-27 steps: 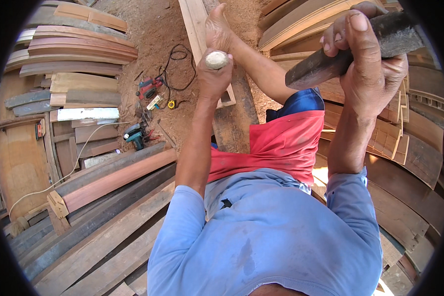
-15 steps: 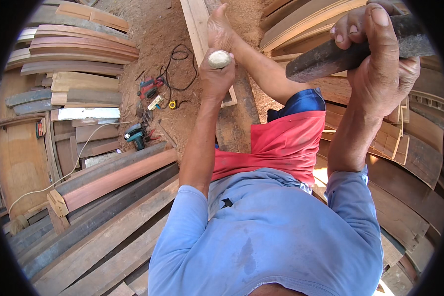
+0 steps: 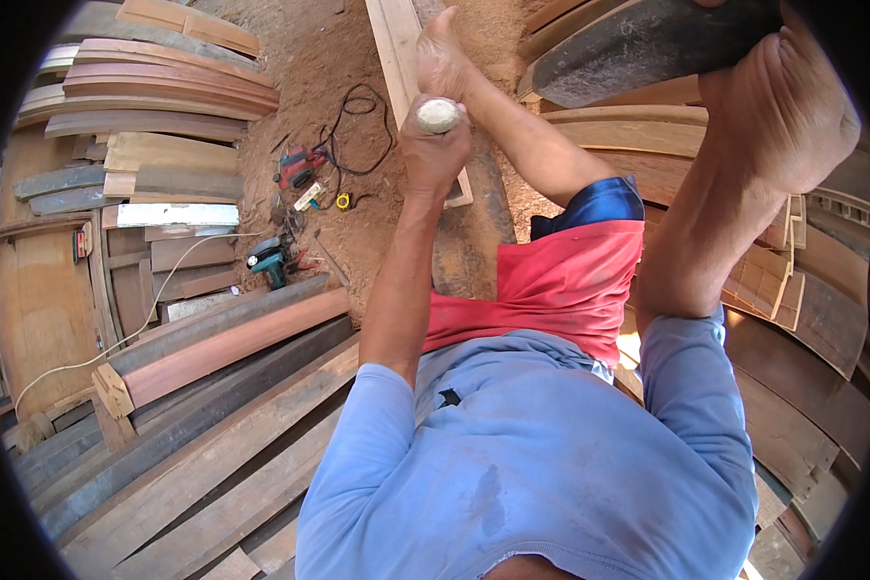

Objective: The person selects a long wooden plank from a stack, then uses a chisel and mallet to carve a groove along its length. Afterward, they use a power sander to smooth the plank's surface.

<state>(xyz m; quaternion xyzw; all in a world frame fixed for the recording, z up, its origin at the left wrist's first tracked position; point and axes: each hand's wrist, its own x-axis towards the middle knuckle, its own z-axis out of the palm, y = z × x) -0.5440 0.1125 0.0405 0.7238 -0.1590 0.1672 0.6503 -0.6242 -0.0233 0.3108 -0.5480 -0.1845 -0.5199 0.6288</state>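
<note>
My left hand (image 3: 433, 159) is closed around an upright round handle (image 3: 439, 115), seen end-on with a pale, worn top. Its lower part is hidden by the hand. Below and beyond it a long light-wood plank (image 3: 394, 58) lies on the ground, with my bare foot (image 3: 442, 60) against it. Raised at the upper right, my right hand (image 3: 783, 121) grips a thick, dark, blunt-ended bar (image 3: 648, 53), perhaps wood. That bar hangs well apart from the handle, and most of my right fingers are cut off or hidden at the picture's edge.
Left of the plank a red power tool (image 3: 301, 166) with a black cord, a yellow tape measure (image 3: 344, 201) and a teal power tool (image 3: 268, 263) lie on sawdust-covered ground. Stacked boards (image 3: 164, 92) line the left; more timber (image 3: 793, 406) is piled at right.
My right hand and the dark bar have risen toward the upper right and come nearer to view. The left hand keeps its grip on the handle, with almost no shift.
</note>
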